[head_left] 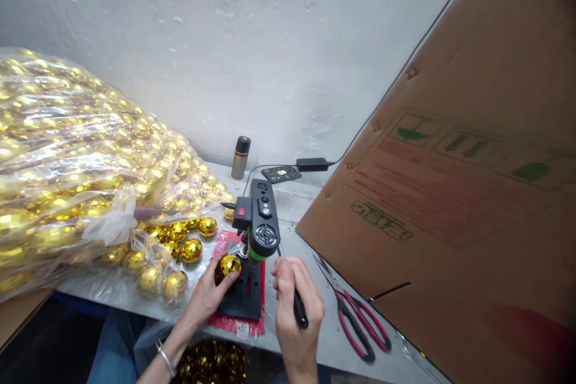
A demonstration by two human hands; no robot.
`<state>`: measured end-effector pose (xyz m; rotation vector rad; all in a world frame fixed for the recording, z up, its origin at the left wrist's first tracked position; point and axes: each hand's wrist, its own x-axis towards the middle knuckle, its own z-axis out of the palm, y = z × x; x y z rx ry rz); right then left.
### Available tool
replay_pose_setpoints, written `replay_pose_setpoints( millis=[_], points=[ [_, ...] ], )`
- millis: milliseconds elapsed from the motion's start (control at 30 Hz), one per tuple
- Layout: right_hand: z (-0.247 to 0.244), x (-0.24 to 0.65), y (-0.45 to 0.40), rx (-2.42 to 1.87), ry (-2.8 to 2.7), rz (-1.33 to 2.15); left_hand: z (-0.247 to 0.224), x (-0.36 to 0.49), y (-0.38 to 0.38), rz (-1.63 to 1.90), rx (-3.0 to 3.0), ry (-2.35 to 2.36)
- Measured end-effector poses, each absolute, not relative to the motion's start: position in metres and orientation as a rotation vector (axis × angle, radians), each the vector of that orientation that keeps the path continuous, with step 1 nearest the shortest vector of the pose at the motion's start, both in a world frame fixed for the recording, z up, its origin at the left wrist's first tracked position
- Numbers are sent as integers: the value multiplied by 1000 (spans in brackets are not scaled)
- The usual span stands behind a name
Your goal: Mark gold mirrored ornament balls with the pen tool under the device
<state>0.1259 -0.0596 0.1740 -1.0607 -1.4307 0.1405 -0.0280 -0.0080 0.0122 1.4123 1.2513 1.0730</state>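
Note:
My left hand (211, 288) is closed round a gold mirrored ball (230, 266), thumb in front. It holds the ball above the black base (243, 302) of a small bench drill press (264, 216), close under the drill head. My right hand (297, 318) grips the press's lever handle (300, 312), whose black end sticks out below the fingers. The exact contact between ball and drill tip cannot be made out. Under the base lies a red plastic sheet (257, 325).
A big clear bag of gold balls (90, 150) fills the left, with loose balls (191, 250) at its mouth. Red-handled scissors (360, 321) lie at right beside a large cardboard box (441, 192). Behind stand a bottle (240, 158), a phone (281, 174) and a power adapter (312, 164).

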Motion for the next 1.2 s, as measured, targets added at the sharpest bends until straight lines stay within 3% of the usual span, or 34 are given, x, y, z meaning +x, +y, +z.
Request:
replay_pose_setpoints(
  millis=[667,1200],
  points=[
    [169,127,-62,-1031,-1458,155,11,2,-10,1013,1920,1327],
    [86,123,-51,-899,-1328,-15,10,4,-14,956,1926,1404]
  ],
)
